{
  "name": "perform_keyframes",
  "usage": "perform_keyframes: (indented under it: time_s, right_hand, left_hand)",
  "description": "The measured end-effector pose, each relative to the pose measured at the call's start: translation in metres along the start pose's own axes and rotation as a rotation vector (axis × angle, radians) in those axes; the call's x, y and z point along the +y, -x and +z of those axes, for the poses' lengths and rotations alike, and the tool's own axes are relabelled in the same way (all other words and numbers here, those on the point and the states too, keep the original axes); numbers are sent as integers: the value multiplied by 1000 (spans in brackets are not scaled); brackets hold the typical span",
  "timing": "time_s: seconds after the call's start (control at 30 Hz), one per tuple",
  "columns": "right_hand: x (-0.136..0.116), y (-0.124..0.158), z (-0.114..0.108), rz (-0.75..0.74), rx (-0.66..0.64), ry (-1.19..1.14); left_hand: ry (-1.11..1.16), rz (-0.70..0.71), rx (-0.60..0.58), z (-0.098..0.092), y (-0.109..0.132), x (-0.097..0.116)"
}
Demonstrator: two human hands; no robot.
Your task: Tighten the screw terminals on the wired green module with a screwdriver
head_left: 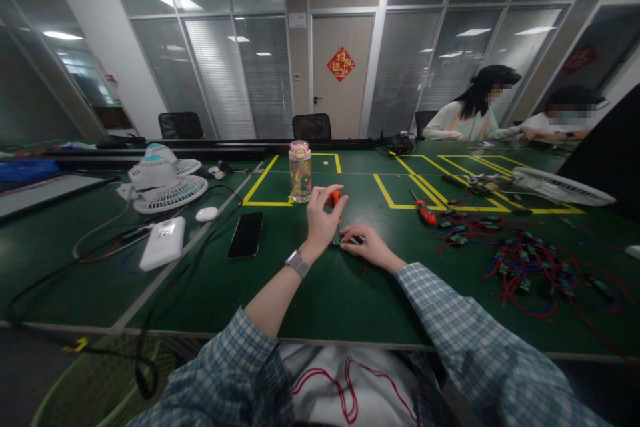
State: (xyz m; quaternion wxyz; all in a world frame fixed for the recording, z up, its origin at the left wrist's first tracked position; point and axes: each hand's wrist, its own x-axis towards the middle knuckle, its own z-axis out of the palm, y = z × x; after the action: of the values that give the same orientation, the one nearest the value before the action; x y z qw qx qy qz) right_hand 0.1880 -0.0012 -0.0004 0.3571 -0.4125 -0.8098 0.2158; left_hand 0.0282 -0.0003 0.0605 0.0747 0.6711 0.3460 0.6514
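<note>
My left hand [323,213] is raised over the green table, its fingers closed around the orange-and-black handle of a screwdriver [335,198]. The shaft points down toward a small circuit board [337,243] lying on the table; whether the tip touches it I cannot tell. Low on the table, my right hand [369,245] has its fingertips pressed together on the board, and they cover part of it. A short red wire [365,268] sticks out below that hand. To the right lies a second screwdriver [425,211] with a red handle.
A pink-lidded bottle [301,177] stands beyond my left hand. Leftward are a black phone [245,235], a white power bank [163,243], an earbud case [207,214] and a white fan [170,193]. Tangled wired boards [535,263] spread at right. Two people sit at the far right.
</note>
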Motion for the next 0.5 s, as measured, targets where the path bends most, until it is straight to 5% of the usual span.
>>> perform_keyframes:
  time_s: [0.5]
  right_hand:
    - [1,0,1,6,4,-8]
  left_hand:
    - [-1,26,-4,1,1,0]
